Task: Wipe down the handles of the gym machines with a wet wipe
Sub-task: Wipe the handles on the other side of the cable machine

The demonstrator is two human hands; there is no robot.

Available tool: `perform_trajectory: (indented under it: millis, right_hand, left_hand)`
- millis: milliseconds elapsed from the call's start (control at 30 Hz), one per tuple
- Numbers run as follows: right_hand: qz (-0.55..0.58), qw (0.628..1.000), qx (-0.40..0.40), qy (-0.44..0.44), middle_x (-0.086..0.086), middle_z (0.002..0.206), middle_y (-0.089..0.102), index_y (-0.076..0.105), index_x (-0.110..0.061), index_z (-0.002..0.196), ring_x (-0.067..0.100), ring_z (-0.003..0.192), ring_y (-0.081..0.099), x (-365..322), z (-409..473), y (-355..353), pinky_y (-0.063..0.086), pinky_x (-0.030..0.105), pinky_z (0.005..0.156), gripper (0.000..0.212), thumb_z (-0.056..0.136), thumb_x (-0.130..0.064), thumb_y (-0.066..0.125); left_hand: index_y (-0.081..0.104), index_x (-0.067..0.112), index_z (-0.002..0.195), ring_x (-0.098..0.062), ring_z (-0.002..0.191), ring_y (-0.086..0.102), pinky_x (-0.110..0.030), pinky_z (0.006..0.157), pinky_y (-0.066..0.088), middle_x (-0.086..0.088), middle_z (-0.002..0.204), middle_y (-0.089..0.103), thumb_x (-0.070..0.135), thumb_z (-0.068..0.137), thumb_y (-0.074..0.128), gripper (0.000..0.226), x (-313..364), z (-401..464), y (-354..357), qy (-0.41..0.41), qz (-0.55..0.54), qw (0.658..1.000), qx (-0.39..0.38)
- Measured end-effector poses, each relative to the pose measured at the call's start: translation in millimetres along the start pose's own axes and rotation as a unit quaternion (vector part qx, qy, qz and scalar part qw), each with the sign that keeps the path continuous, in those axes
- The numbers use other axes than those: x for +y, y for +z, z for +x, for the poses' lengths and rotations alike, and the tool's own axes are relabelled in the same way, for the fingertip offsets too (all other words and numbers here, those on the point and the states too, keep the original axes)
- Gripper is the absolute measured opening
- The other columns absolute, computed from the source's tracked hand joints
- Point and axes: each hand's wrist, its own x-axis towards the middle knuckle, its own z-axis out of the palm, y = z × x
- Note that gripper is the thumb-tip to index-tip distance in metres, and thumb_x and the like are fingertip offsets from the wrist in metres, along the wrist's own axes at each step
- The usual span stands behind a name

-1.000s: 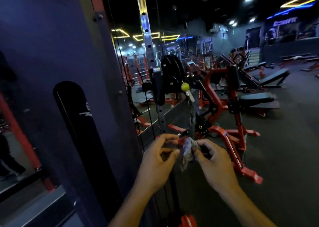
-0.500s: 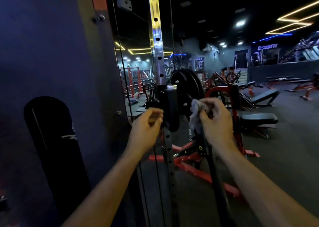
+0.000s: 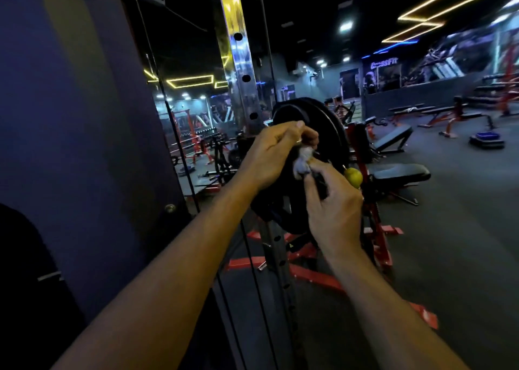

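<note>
While the dark machine panel fills the left of the view, the perforated steel upright runs past a black weight plate, directly behind both hands. Left hand: fingers curled, tips pinched together at the upper end of the wet wipe; probably tensioning or re-folding it. Right hand: fingers curled around a dark handle-like part and the wipe's lower end; exact grip unclear, blurred. Wipe is bunched between the two hands, in front of the plate. Yellow knob just beside the right hand, untouched.
</note>
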Motion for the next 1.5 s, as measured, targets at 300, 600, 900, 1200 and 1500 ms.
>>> perform_trajectory:
  millis: [300, 600, 900, 1200, 1500]
  right_hand:
    - [-0.096, 0.994, 0.047, 0.014, 0.0, 0.114, 0.066, 0.071, -0.006, 0.103, 0.01, 0.106, 0.063, 0, -39, -2, 0.057, 0.035, 0.089, 0.011, 0.093, -0.008, 0.067]
    - [-0.196, 0.976, 0.077, -0.055, 0.004, 0.109, 0.066, 0.067, -0.006, 0.108, 0.005, 0.099, 0.056, -22, 21, 13, 0.047, 0.017, 0.09, 0.017, 0.094, 0.001, 0.059]
    - [-0.218, 0.972, 0.072, -0.051, -0.001, 0.097, 0.065, 0.07, -0.003, 0.091, 0.006, 0.091, 0.062, -7, -47, 4, 0.051, 0.017, 0.087, 0.017, 0.083, 0.012, 0.069]
    - [-0.137, 0.985, 0.101, -0.008, 0.001, 0.103, 0.064, 0.065, -0.012, 0.102, 0.012, 0.099, 0.062, -32, 2, 25, 0.053, 0.03, 0.088, 0.018, 0.09, 0.0, 0.062]
    - [-0.218, 0.975, 0.017, -0.05, 0.003, 0.101, 0.063, 0.07, -0.004, 0.094, 0.009, 0.097, 0.062, -15, -47, 2, 0.049, 0.017, 0.089, 0.022, 0.081, 0.014, 0.069]
  left_hand:
    - [0.069, 0.005, 0.095, -0.027, 0.082, 0.076, -0.043, 0.073, 0.06, -0.012, 0.088, 0.071, 0.02, 0.11, 0.046, 0.031, -21, -1, 20, 0.053, -0.152, 0.986, 0.053]
    - [0.069, 0.025, 0.083, -0.008, 0.08, 0.068, -0.038, 0.076, 0.056, 0.011, 0.081, 0.07, 0.029, 0.108, 0.047, 0.033, -31, 6, 19, 0.136, -0.092, 0.983, 0.078]
    - [0.072, 0.004, 0.097, -0.017, 0.091, 0.074, -0.051, 0.076, 0.06, -0.005, 0.091, 0.074, 0.024, 0.109, 0.045, 0.035, -39, 8, 26, 0.154, -0.131, 0.976, 0.081]
    - [0.073, 0.006, 0.106, -0.016, 0.097, 0.073, -0.048, 0.081, 0.059, -0.004, 0.1, 0.075, 0.03, 0.108, 0.044, 0.038, -40, 9, 26, 0.17, -0.12, 0.974, 0.092]
    - [0.073, 0.008, 0.121, -0.01, 0.105, 0.072, -0.047, 0.085, 0.061, -0.002, 0.112, 0.076, 0.028, 0.108, 0.045, 0.037, -40, 9, 29, 0.152, -0.152, 0.973, 0.09]
